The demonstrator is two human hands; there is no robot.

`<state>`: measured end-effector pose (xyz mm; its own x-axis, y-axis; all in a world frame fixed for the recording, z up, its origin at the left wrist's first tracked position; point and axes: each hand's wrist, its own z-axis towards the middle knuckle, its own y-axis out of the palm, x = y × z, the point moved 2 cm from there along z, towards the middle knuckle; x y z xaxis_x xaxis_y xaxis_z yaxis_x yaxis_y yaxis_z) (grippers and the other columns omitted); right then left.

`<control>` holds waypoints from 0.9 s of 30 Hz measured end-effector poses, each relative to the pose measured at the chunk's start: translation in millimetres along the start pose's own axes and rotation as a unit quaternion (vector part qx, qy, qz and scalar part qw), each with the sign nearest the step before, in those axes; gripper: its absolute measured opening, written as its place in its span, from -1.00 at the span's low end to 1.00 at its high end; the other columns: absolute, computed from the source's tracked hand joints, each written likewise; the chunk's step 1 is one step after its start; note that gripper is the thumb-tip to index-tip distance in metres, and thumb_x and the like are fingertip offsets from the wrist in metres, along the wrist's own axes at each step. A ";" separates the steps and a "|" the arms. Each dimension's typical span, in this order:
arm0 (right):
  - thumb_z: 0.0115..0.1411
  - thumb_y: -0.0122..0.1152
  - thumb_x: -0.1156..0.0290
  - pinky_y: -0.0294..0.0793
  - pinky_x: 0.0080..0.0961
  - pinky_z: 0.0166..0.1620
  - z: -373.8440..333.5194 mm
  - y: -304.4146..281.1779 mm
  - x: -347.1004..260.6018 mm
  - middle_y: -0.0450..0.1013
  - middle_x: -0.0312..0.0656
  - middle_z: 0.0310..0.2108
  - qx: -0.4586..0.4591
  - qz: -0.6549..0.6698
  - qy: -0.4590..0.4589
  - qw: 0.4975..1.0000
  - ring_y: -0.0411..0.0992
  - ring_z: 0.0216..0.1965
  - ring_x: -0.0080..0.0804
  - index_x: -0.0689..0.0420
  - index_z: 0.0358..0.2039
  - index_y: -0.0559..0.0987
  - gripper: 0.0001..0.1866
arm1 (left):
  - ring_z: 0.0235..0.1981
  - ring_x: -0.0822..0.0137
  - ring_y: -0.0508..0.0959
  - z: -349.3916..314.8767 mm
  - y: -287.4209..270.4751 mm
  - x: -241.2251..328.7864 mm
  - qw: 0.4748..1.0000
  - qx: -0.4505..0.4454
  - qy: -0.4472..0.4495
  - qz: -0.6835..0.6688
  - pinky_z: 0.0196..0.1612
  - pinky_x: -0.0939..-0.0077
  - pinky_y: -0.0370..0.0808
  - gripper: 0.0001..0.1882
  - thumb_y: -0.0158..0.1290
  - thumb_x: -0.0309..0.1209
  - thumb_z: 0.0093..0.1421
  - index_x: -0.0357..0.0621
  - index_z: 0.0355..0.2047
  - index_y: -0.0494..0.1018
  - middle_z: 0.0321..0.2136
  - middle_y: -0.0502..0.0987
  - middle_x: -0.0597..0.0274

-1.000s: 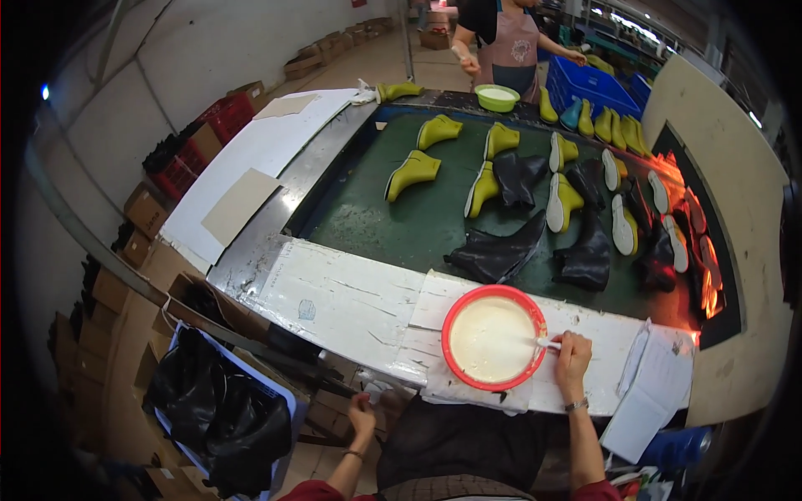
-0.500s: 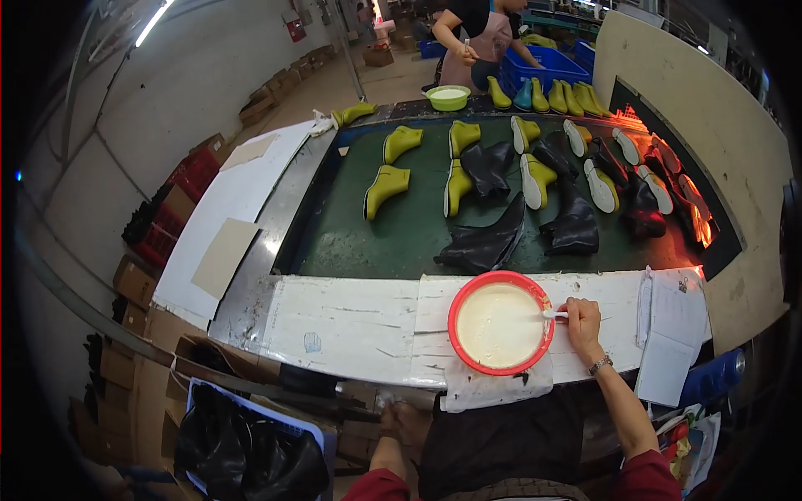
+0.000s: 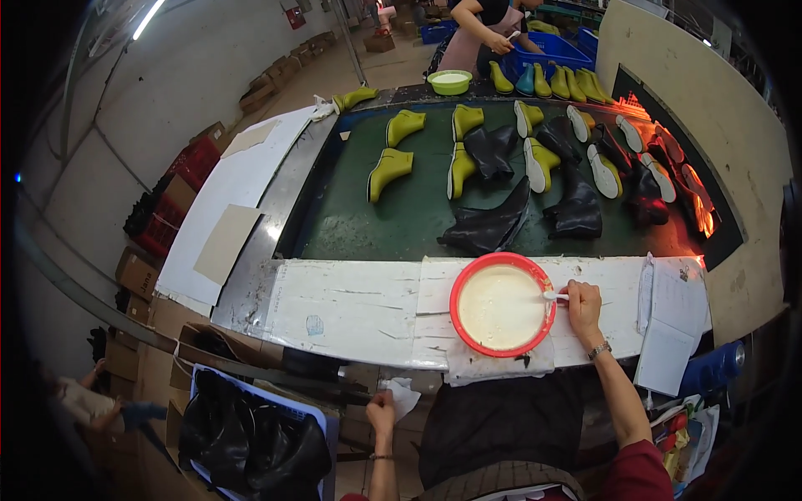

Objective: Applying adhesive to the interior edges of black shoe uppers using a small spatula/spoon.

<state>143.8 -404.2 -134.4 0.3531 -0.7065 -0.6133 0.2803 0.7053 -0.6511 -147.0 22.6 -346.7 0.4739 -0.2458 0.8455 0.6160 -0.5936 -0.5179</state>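
Note:
My right hand [image 3: 583, 307] is closed round the white handle of a brush-like tool [image 3: 551, 296], whose tip goes into or over the cream-white liquid [image 3: 499, 309]; its working end is hard to make out. That liquid fills a red basin [image 3: 457, 321] standing on a stained white cloth [image 3: 493, 373] at the table's near edge. Below the table edge, my left hand [image 3: 382, 412] pinches a crumpled white piece of cloth or paper [image 3: 405, 396]. Beyond the basin, black boot uppers [image 3: 491, 219] and yellow-green shoe lasts [image 3: 389, 173] lie on the green belt [image 3: 359, 238].
A blue crate of black boot uppers [image 3: 313, 411] stands at my lower left. Papers [image 3: 668, 351] and a blue bottle [image 3: 712, 370] are at the right. Red glow lights the belt's right end. Across it, a co-worker [image 3: 480, 37] stands beside a green bowl [image 3: 449, 82] and blue crate [image 3: 561, 50].
My left hand has come up with the white piece now plainly showing. My right hand keeps its grip at the basin. The co-worker's hand has shifted right, and a person appears at lower left.

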 end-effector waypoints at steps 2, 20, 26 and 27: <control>0.44 -0.04 0.24 0.25 -0.24 -0.19 1.3 7.1 -3.7 0.50 -0.24 -0.63 0.010 0.015 -0.014 1.000 0.39 -0.49 -0.22 0.11 -0.59 0.62 -0.53 | -0.45 0.43 0.52 -32.2 -44.9 57.9 0.996 0.049 0.018 -0.066 -0.36 0.41 0.46 -0.66 0.18 -0.21 0.33 -0.32 -0.32 0.60 -0.54 0.59 0.23; 0.51 -0.10 0.25 0.56 -0.48 -0.44 -7.7 34.6 11.8 0.59 -0.07 -0.52 0.010 0.210 0.048 0.976 0.55 -0.55 -0.37 0.32 -0.39 0.70 -0.49 | 0.09 -0.10 0.43 123.3 21.2 264.7 0.926 0.070 0.334 0.161 0.23 0.08 0.37 -0.32 0.29 -0.38 0.04 -0.22 0.20 0.40 0.02 0.49 -0.12; 0.57 -0.23 0.06 0.60 -0.50 -0.28 -6.1 31.7 33.3 0.64 -0.06 -0.25 -0.048 0.217 0.109 0.969 0.57 -0.32 -0.39 0.37 -0.13 0.67 -0.37 | 0.09 -0.07 0.45 43.2 -48.6 334.5 0.935 0.053 0.345 0.066 0.18 0.14 0.40 -0.43 0.24 -0.41 0.14 -0.10 0.18 0.44 0.04 0.49 -0.10; 0.57 -0.23 0.04 0.59 -0.50 -0.26 -6.1 32.1 27.2 0.64 -0.07 -0.21 -0.050 0.230 0.110 0.966 0.57 -0.28 -0.38 0.36 -0.11 0.66 -0.37 | 0.10 -0.03 0.46 20.1 -81.8 342.2 0.912 0.049 0.406 0.037 0.18 0.16 0.42 -0.53 0.23 -0.42 0.15 -0.07 0.11 0.52 0.04 0.52 -0.02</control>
<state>157.0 -401.2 -174.7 0.2182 -0.3226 -0.9210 0.0467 0.9462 -0.3203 -22.6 2.4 -17.6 -0.0814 -0.7923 0.6047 0.6739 -0.4907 -0.5523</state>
